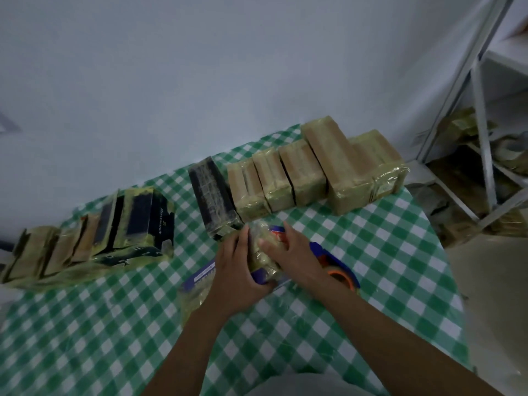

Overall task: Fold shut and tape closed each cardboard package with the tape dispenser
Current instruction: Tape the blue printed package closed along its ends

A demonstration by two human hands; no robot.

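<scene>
A purple-blue cardboard package (200, 284), wrapped in yellowish clear tape, lies on the green checked table (371, 267) in the middle of the view. My left hand (238, 270) grips its near side, fingers curled round the edge. From the right, my right hand (294, 252) holds the package with the thumb pressed on top and the fingers reaching over the far side. A blue tape dispenser (321, 251) with an orange roll (341, 277) lies on the table under my right wrist, partly hidden by it.
Several taped brown packages (328, 172) stand in a row along the far right of the table, with a dark one (213, 195) at their left end. More taped packages (94, 235) line the left side. A metal shelf (483, 132) stands to the right.
</scene>
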